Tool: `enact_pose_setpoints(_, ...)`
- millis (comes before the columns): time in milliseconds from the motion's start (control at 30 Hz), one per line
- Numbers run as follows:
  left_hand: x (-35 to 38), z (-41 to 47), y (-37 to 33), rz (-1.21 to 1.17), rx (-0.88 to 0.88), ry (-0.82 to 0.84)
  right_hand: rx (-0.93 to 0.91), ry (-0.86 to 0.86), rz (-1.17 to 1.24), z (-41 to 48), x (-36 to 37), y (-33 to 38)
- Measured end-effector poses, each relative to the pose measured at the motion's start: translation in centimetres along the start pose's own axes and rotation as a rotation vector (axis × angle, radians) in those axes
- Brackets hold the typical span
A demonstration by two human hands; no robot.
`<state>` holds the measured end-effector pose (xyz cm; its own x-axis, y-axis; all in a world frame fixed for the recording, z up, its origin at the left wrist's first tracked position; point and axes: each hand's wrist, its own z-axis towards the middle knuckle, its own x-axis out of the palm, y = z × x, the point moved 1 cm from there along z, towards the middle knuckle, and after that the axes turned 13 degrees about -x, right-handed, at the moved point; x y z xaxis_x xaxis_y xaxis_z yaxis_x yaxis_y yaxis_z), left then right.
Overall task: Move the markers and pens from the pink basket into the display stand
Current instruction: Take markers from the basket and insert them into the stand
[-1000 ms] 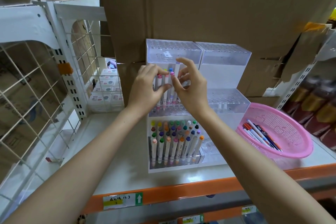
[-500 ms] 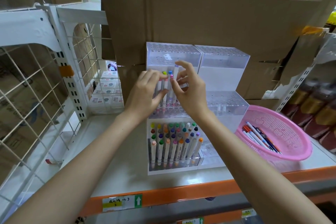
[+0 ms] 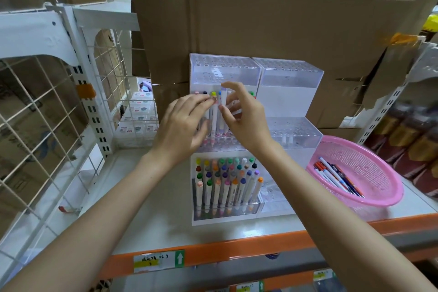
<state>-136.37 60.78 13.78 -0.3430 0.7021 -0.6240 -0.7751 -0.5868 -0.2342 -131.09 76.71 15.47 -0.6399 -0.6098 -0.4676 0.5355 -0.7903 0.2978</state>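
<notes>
Right hand (image 3: 246, 121) is raised in front of the middle tier of the clear display stand (image 3: 222, 71), thumb and forefinger pinching a white lilac-capped marker (image 3: 223, 99) held upright, cap end up, above the row of markers already seated there. Left hand (image 3: 182, 125) sits just left of it, fingers curled with the fingertips against the upright middle-tier markers (image 3: 214, 111); cannot tell whether it grips one or only steadies them. The two hands nearly touch at the fingertips. The near tier holds a dense block of coloured-cap markers (image 3: 227, 182), standing caps up. The right half of the stand shows mostly open holes. The pink basket (image 3: 369, 168) rests on the shelf (image 3: 154, 208) just right of the stand, tilted, with a small bundle of pens (image 3: 336, 178) lying along its left inner wall. Cardboard boxes (image 3: 260, 19) stand behind the stand; a white wire grid panel (image 3: 35, 114) is at far left.
</notes>
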Motion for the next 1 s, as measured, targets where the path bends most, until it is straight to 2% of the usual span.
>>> enact_pose_setpoints(433,0.1,-0.3,-0.2,-0.036,-0.053,0.016,0.021,0.084,-0.027,-1.7,0.5,-0.4)
enact_pose_setpoints(533,0.1,-0.3,-0.2,-0.041,-0.05,0.013,-0.001,0.037,-0.023,-1.7,0.3,-0.5)
enact_pose_setpoints(800,0.2,-0.3,-0.4,-0.043,-0.061,-0.001,-0.135,-0.027,-0.307,-0.5,-0.5,-0.4)
enact_pose_setpoints(1000,0.0,-0.2,-0.9,-0.006,-0.089,-0.009,-0.138,0.029,-0.331,-0.6,-0.3,-0.4)
